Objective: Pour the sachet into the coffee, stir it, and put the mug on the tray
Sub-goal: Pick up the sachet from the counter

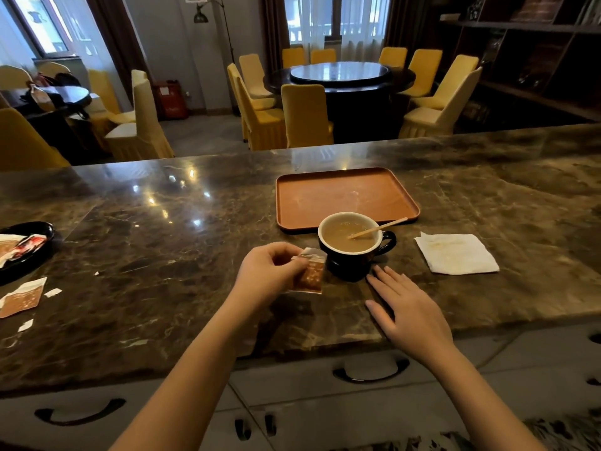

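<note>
The left hand (pixel 271 271) pinches a small brown sachet (pixel 310 275) by its torn top, just left of the black mug (pixel 353 255); its print is too blurred to read. The right hand (pixel 406 304) lies flat and released on the marble counter (pixel 162 255) by the mug's base. A wooden stirrer (pixel 377 228) leans in the milky coffee (pixel 349 236), with the orange tray (pixel 344 196) just behind and a white napkin (pixel 455 253) to the right.

The desk (pixel 162 242) is polished brown marble — glossy, mirroring lamps. The tray (pixel 344 198) looks like matt orange plastic, the mug (pixel 353 265) glazed black ceramic, the stirrer (pixel 380 227) plain wood, the napkin (pixel 455 253) soft paper — the sachet (pixel 310 275) shiny paper.
</note>
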Available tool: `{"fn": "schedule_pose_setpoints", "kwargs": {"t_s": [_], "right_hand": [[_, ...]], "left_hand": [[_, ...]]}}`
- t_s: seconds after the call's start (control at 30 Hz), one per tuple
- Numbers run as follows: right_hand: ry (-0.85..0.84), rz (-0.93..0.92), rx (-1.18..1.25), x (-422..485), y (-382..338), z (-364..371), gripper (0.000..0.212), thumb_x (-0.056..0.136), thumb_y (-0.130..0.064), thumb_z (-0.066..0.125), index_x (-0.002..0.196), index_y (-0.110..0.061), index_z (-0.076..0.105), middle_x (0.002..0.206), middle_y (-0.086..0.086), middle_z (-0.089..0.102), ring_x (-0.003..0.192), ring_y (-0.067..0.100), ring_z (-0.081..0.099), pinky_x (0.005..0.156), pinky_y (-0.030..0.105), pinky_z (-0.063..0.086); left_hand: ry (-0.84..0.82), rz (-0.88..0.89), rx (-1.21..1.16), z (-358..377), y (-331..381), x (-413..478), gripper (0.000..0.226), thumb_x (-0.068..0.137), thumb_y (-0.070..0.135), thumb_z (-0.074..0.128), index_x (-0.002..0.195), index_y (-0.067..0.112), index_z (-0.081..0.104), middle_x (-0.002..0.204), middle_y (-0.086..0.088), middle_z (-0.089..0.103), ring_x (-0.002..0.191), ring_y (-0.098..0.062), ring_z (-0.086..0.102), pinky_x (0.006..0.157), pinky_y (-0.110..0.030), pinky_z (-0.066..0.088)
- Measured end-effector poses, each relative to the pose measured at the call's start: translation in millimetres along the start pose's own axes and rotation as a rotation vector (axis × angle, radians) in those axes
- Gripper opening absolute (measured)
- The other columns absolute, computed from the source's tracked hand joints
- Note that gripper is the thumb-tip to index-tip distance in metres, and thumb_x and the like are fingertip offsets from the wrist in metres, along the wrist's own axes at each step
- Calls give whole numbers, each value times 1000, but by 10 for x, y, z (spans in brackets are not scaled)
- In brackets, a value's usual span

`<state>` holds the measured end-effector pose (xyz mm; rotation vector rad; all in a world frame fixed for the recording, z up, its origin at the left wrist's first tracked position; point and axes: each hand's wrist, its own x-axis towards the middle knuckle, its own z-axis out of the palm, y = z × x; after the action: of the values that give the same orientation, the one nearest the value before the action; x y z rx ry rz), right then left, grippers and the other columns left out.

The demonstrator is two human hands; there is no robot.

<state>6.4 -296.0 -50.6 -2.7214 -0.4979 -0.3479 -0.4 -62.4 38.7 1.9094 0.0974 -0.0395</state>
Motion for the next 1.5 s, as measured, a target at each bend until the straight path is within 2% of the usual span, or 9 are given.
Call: {"fn": "schedule_pose_setpoints", "kwargs": {"t_s": [0.17,0.27,0.33,0.47,0.6,0.8,0.97,1.33,1.5], "right_hand": [[14,36,122,-10,-1,-17,59,85,-56,27,128,-23,51,139,-3,48,133,10,36,109,28,26],[27,134,417,-33,-60,-142,47,89,-53,36,117,-24,60,127,-9,57,125,3,43,107,32,36],[52,201,680,-39,-125,-260,38,84,-49,39,108,-30,62,114,-16,62,111,-2,53,97,31,47],[53,422,1296,58,-202,-535,38,74,-45,56,100,-20,67,96,5,73,90,16,68,77,33,56],[-27,477,1537,220,-220,-787,29,75,-24,64,100,-10,66,83,8,73,66,15,65,56,22,55],[-84,498,1543,528,-155,-949,14,88,-16,54,96,-8,63,71,7,71,52,13,63,43,19,49],[-177,382,1379,890,-48,-1132,13,91,-12,49,82,-7,59,55,3,62,43,10,54,39,18,45],[-424,299,1164,1740,212,-1174,18,89,-16,52,76,-8,61,48,-3,57,43,7,51,42,15,42],[-524,236,1107,1968,297,-966,17,89,-16,51,79,-8,61,47,-5,58,43,6,48,43,15,40]], "left_hand": [[-69,106,41,238,241,43,10,82,21,64,92,22,68,93,4,68,87,-10,64,74,-23,55],[-81,115,36,366,355,103,8,81,20,66,88,21,67,90,5,66,84,-8,62,67,-16,50],[-87,110,3,447,419,143,6,79,18,67,81,24,65,87,5,66,84,-10,62,66,-18,51],[-102,136,-38,598,516,212,11,79,17,68,75,27,63,80,7,65,73,-7,63,59,-13,53],[-142,97,-157,699,587,292,6,79,15,67,83,19,64,83,0,68,75,-13,67,67,-22,55],[-177,113,-167,673,747,436,12,81,12,65,91,15,60,79,0,67,64,-5,66,59,-16,54],[-181,67,-49,532,951,701,27,84,16,62,110,16,59,93,-2,65,78,-12,63,65,-20,52],[-230,-44,-31,340,965,1210,11,86,25,59,87,17,67,70,4,66,59,-5,57,54,-14,46],[-198,-50,20,317,801,1383,14,82,16,63,96,17,67,82,-1,66,67,-10,55,61,-20,45]]}}
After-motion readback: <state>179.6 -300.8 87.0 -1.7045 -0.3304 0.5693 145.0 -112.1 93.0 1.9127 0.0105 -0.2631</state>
